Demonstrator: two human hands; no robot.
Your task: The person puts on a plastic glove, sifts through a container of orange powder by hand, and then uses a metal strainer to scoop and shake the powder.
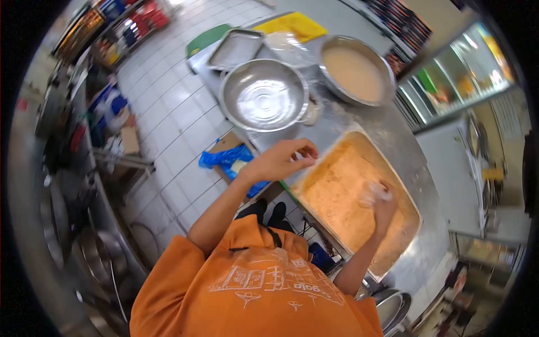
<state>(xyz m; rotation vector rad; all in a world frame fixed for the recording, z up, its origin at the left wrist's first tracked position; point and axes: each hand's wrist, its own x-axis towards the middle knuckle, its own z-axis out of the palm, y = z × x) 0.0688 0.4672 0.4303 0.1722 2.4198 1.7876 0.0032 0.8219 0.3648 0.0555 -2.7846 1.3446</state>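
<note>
My left hand [283, 159] hovers at the near left edge of a large rectangular tray [412, 206]. Its fingers are curved, with a gap to the thumb, and no object shows in it. Orange-tan breading crumbs [337, 196] cover the tray's bottom in an uneven layer. Over the right part of the crumbs is my right hand [383, 203], its fingers closed and blurred. Something whitish shows at those fingers; whether it is a held piece or a coating, I cannot make out.
Beyond the tray, a metal bowl [264, 95] stands beside a larger bowl of pale beige liquid [353, 73] on the steel table [407, 149]. A small metal tray [236, 49] and a yellow board [292, 25] lie farther back. Below is a blue plastic bag [227, 160].
</note>
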